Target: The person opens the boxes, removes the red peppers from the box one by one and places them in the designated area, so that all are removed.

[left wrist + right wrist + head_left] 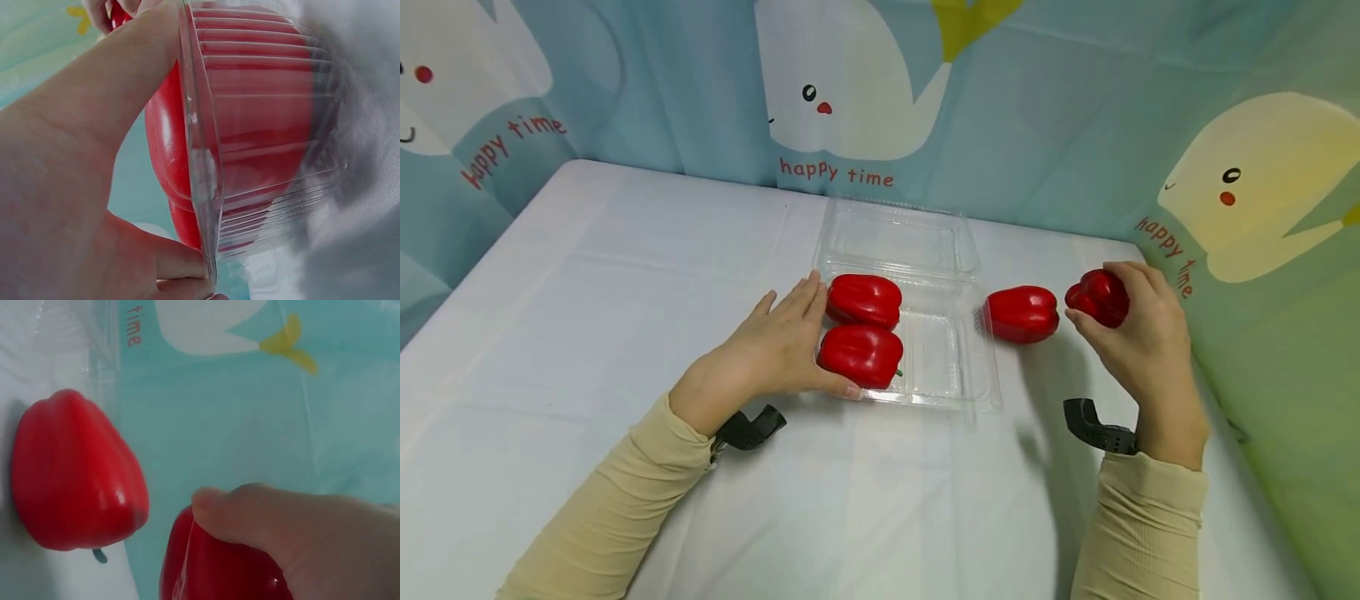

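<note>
A clear plastic clamshell container (936, 350) stands on the table with its lid (891, 237) folded back. Two red bell peppers, a back one (865, 300) and a front one (860, 356), lie side by side in its left half. My left hand (771, 342) rests along the container's left rim, fingers extended toward the back and thumb at the front edge. Another red bell pepper (1024, 314) lies just right of the container, its green stem showing in the right wrist view. Beyond it, my right hand (1142, 333) grips a further red bell pepper (212, 565) between thumb and fingers.
A white cloth (587, 333) covers the table. Behind it hangs a blue curtain (1045, 125) with whale prints, and a green stretch of it runs down the right side. Each wrist carries a black strap mount (1097, 429).
</note>
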Motion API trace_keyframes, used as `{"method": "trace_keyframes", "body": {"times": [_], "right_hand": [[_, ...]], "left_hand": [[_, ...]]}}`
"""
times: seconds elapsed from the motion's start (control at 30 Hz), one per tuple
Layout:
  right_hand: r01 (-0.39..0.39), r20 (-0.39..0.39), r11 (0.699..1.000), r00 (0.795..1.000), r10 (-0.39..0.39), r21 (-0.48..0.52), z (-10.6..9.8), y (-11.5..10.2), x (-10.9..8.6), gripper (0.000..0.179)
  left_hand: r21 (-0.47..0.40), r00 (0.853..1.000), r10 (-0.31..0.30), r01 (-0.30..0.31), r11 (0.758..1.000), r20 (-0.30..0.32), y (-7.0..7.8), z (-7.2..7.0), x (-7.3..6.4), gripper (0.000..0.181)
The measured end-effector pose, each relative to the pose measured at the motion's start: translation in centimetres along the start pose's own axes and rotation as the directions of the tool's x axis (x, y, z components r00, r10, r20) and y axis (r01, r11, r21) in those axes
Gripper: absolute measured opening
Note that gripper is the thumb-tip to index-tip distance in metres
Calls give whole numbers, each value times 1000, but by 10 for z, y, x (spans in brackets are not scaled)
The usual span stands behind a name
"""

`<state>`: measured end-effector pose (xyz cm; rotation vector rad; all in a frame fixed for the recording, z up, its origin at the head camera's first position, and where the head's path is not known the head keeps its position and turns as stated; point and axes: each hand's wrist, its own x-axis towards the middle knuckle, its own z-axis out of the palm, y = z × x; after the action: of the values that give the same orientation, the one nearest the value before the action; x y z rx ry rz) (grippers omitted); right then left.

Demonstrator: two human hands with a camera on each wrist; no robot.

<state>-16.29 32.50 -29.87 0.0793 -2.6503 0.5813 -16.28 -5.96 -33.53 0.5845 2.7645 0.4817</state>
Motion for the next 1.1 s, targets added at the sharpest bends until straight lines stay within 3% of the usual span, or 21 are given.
{"method": "trace_keyframes", "body": {"times": [0.53, 0.77, 1.1], "right_hand": [[-111, 72, 992, 991, 116, -66, 14, 30, -1, 58], [-163, 155, 982, 972, 177, -98, 25, 43, -1, 57], [-142, 254, 984, 953, 166, -111, 35, 50, -1, 55]], "left_hand": [[6, 1000, 4, -4, 1000, 9, 1, 0, 0, 134], [10, 1000, 4, -4, 1000, 2, 0, 0, 0, 134], [-2, 1000, 1, -1, 1000, 5, 0, -1, 0, 135]]}}
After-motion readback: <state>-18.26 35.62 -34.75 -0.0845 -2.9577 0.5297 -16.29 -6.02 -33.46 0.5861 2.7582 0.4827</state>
